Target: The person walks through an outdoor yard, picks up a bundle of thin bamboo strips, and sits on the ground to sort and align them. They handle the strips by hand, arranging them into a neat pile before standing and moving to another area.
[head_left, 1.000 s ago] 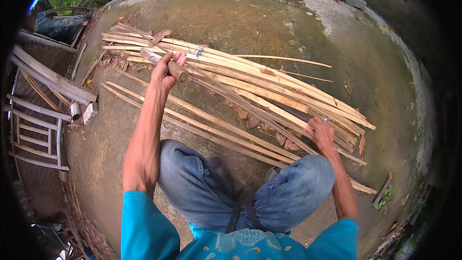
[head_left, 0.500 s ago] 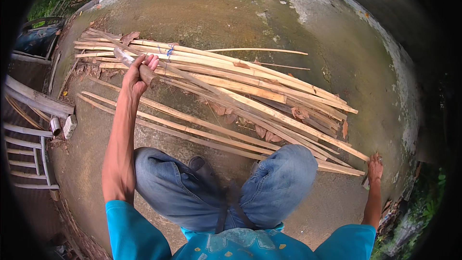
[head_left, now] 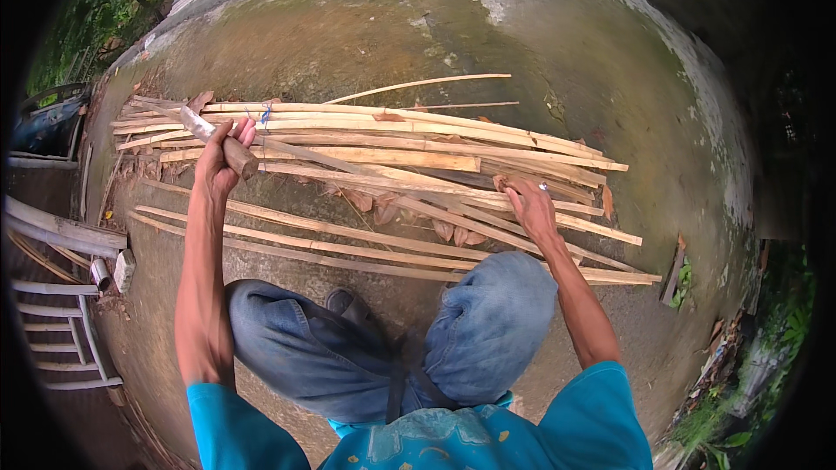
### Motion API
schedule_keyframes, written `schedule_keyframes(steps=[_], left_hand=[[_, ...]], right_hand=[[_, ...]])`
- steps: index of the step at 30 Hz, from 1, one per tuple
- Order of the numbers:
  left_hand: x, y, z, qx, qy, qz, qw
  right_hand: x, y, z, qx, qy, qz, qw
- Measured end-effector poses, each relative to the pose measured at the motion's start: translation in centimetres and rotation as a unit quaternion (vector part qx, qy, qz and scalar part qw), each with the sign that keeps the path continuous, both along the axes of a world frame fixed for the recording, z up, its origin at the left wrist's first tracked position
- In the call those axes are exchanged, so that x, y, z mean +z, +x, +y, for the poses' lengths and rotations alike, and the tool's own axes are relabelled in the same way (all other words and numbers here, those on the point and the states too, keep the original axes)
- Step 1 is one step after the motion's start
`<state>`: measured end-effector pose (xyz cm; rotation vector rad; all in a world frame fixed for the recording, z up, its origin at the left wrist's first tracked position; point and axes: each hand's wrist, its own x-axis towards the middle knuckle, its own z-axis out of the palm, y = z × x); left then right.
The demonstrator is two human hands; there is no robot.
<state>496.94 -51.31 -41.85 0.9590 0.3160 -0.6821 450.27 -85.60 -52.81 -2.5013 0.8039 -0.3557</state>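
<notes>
My left hand (head_left: 221, 157) is closed round the wooden handle of a short-bladed knife (head_left: 198, 124), whose pale metal blade points up and left over the bundle. Beneath it lies a pile of long, split bamboo strips (head_left: 374, 126), with a blue tie (head_left: 266, 111) near its left end. Over the right part of the pile, my right hand (head_left: 531, 202) has its fingers pinched together at a small brown dry leaf (head_left: 500, 183). It wears a ring.
A few separate strips (head_left: 348, 228) lie nearer my knees. Dry leaves (head_left: 446, 230) are scattered among the strips. At the left are a pole frame (head_left: 74, 331), a metal can (head_left: 101, 274) and a stone block (head_left: 124, 270). A mossy concrete floor (head_left: 348, 39) surrounds the pile; plants grow at the right.
My right hand has moved left from beyond the strips' right ends to over the pile, at a dry leaf. My left hand still holds the knife. The view has shifted slightly.
</notes>
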Motion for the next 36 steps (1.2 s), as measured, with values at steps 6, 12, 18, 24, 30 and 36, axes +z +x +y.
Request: schedule_keyframes(steps=[6,12,18,24,30,36], left_hand=[[-1.0,1.1,1.2,-0.014,-0.002,0.013,1.0],[-1.3,0.8,-0.2,-0.032,0.006,0.017,0.999],[-0.5,-0.5,-0.7,-0.038,0.024,0.003,0.999],[-0.4,-0.2,0.3,-0.019,0.039,-0.003,0.999],[-0.4,0.0,0.8,-0.044,0.02,0.004,0.999],[-0.9,0.1,0.7,-0.042,0.013,-0.004,0.999]], right_hand=[[-2.1,3.4,0.3,-0.057,0.183,0.135,0.972],[-3.3,2.6,1.6,0.041,-0.067,0.213,0.974],[-1.1,1.7,1.4,0.12,-0.096,0.154,0.976],[2.1,2.7,-0.5,0.199,-0.102,0.107,0.969],[1.6,3.1,-1.6,0.198,0.063,0.115,0.971],[-2.4,1.1,0.2,0.082,0.361,0.146,0.917]])
